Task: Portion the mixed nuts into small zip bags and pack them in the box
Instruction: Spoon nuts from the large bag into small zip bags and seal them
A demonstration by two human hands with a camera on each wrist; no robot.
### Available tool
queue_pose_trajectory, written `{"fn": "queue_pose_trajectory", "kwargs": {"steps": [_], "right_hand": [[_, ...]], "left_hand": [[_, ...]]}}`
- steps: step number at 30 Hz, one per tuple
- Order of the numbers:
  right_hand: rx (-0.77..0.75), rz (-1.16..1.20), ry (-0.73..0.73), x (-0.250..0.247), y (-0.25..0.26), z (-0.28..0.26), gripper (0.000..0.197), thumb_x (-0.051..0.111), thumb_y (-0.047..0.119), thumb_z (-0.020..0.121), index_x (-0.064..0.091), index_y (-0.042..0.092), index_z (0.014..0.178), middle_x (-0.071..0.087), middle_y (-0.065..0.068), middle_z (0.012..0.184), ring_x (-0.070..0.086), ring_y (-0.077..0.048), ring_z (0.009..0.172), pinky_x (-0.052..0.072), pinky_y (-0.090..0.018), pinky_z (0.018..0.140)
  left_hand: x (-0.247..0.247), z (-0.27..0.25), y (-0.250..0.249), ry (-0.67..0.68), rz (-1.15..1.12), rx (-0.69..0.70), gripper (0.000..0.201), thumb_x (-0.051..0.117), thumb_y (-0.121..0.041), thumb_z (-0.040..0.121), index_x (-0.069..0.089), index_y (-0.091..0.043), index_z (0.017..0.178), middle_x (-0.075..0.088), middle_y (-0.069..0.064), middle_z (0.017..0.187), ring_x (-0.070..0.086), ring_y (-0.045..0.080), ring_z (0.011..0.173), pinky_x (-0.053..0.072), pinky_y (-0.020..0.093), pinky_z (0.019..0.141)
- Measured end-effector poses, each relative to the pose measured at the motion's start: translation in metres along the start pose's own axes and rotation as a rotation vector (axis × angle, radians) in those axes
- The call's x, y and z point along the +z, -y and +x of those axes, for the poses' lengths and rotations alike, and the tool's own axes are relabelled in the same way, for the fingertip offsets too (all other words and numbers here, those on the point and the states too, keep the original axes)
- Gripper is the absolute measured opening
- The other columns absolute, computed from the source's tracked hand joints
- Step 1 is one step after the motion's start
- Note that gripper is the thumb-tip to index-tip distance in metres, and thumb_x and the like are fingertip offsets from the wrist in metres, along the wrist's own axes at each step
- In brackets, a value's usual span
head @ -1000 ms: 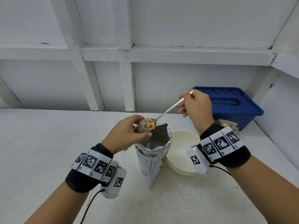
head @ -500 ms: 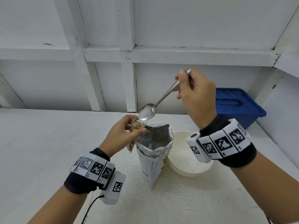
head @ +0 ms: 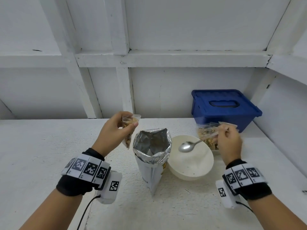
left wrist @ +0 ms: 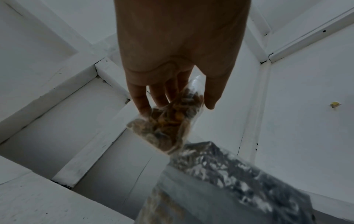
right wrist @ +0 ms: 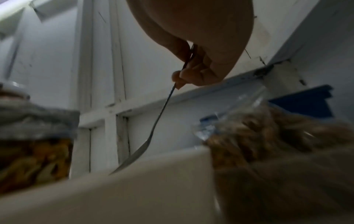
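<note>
- The right hand (right wrist: 201, 60) pinches a spoon (right wrist: 153, 133) by its handle; the bowl end points down behind a pale bowl's rim (right wrist: 134, 174).
- A foil bag (right wrist: 36, 125) sits at left.
- Filled zip bags (right wrist: 268, 136) lie at right, before a blue box (right wrist: 306, 104).

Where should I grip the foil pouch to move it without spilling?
Grip the foil pouch around its lower body, below the crumpled open rim, coming from the left side. It stands upright with the mouth wide open, and the bowl crowds its right side, so a low side grip likely keeps it level.
</note>
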State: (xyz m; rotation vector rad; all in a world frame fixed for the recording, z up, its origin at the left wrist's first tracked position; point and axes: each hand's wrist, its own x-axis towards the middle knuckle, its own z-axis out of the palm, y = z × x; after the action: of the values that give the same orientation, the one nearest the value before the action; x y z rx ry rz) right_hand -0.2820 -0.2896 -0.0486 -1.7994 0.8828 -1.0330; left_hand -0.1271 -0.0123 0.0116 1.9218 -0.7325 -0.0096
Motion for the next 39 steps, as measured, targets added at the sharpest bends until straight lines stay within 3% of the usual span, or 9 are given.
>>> {"fn": "queue_pose_trajectory", "kwargs": {"steps": [4, 8, 12, 15, 19, 23, 28, 36, 39], "right_hand": [[0.123, -0.085, 0.132, 0.005, -0.027, -0.015, 0.015, 0.045, 0.015, 0.096, 0.048, 0.011, 0.081, 0.061, -0.013, 0.083, 0.06, -0.029, 0.074, 0.048, -0.031, 0.063], [0.13, -0.205, 0.174, 0.005, -0.034, -0.02, 0.015, 0.051, 0.013, 0.092, 0.053, 0.007, 0.078, 0.056, -0.008, 0.076, 0.052, -0.028, 0.077, 0.038, -0.028, 0.061], [-0.008, -0.497, 0.161, 0.005, -0.028, -0.016, 0.019, 0.059, 0.017, 0.088, 0.062, 0.005, 0.101, 0.053, -0.015, 0.108, 0.049, -0.027, 0.096, 0.043, -0.036, 0.082], [-0.17, -0.609, 0.13, 0.003, -0.011, -0.019, 0.026, 0.06, 0.018, 0.087, 0.063, 0.005, 0.109, 0.053, -0.017, 0.113, 0.046, -0.031, 0.104, 0.04, -0.039, 0.088], [-0.351, -0.392, 0.2, 0.007, 0.038, -0.028, 0.019, 0.059, 0.018, 0.089, 0.064, 0.008, 0.105, 0.057, -0.006, 0.102, 0.05, -0.017, 0.094, 0.035, -0.017, 0.079], [-0.431, -0.052, 0.408, 0.015, 0.103, -0.048, 0.015, 0.058, 0.021, 0.09, 0.061, 0.014, 0.103, 0.056, 0.01, 0.089, 0.05, 0.002, 0.079, 0.039, -0.004, 0.069], [-0.485, -0.056, 0.559, 0.038, 0.128, -0.06, 0.033, 0.069, 0.034, 0.08, 0.057, 0.016, 0.105, 0.057, 0.012, 0.091, 0.051, 0.002, 0.085, 0.041, -0.011, 0.075], [-0.386, 0.104, 0.561, 0.04, 0.119, -0.054, 0.003, 0.061, 0.012, 0.087, 0.061, 0.015, 0.089, 0.061, 0.01, 0.079, 0.055, 0.005, 0.076, 0.039, -0.004, 0.063], [-0.385, 0.097, 0.567, 0.04, 0.116, -0.051, 0.004, 0.059, 0.012, 0.088, 0.061, 0.016, 0.089, 0.06, 0.011, 0.079, 0.055, 0.005, 0.074, 0.042, -0.006, 0.064]], "left_hand": [[0.003, 0.003, -0.005, 0.011, -0.002, 0.022, 0.026, 0.067, -0.026, 0.083, 0.055, -0.022, 0.106, 0.062, -0.014, 0.094, 0.059, 0.004, 0.086, 0.046, 0.015, 0.074], [0.005, 0.003, -0.006, 0.012, -0.012, 0.031, 0.027, 0.067, -0.025, 0.083, 0.055, -0.021, 0.107, 0.061, -0.015, 0.094, 0.06, 0.006, 0.088, 0.046, 0.016, 0.076], [0.006, 0.003, -0.008, 0.006, -0.016, 0.045, 0.027, 0.066, -0.025, 0.084, 0.055, -0.021, 0.107, 0.062, -0.013, 0.096, 0.06, 0.012, 0.091, 0.047, 0.018, 0.077], [0.007, 0.003, -0.016, -0.008, -0.04, 0.049, 0.027, 0.067, -0.027, 0.083, 0.056, -0.022, 0.107, 0.063, -0.011, 0.097, 0.062, 0.014, 0.093, 0.048, 0.019, 0.078], [0.01, 0.006, -0.035, -0.047, -0.129, 0.045, 0.027, 0.067, -0.029, 0.082, 0.056, -0.022, 0.106, 0.062, -0.013, 0.098, 0.063, 0.01, 0.092, 0.051, 0.027, 0.083], [0.02, 0.012, -0.055, -0.073, -0.18, 0.085, 0.027, 0.068, -0.03, 0.082, 0.054, -0.021, 0.104, 0.061, -0.012, 0.098, 0.061, 0.001, 0.088, 0.051, 0.017, 0.077], [0.036, 0.014, -0.065, -0.106, -0.255, 0.046, 0.028, 0.07, -0.031, 0.08, 0.054, -0.02, 0.1, 0.067, -0.005, 0.091, 0.065, 0.008, 0.085, 0.054, 0.03, 0.081], [0.036, 0.007, -0.061, 0.022, -0.468, -0.056, 0.037, 0.06, -0.04, 0.08, 0.061, -0.012, 0.104, 0.07, 0.005, 0.092, 0.068, 0.014, 0.088, 0.054, 0.031, 0.074], [0.035, 0.006, -0.058, 0.058, -0.569, -0.081, 0.022, 0.051, -0.024, 0.092, 0.066, -0.01, 0.099, 0.07, 0.01, 0.095, 0.068, 0.021, 0.091, 0.056, 0.034, 0.071]]}}
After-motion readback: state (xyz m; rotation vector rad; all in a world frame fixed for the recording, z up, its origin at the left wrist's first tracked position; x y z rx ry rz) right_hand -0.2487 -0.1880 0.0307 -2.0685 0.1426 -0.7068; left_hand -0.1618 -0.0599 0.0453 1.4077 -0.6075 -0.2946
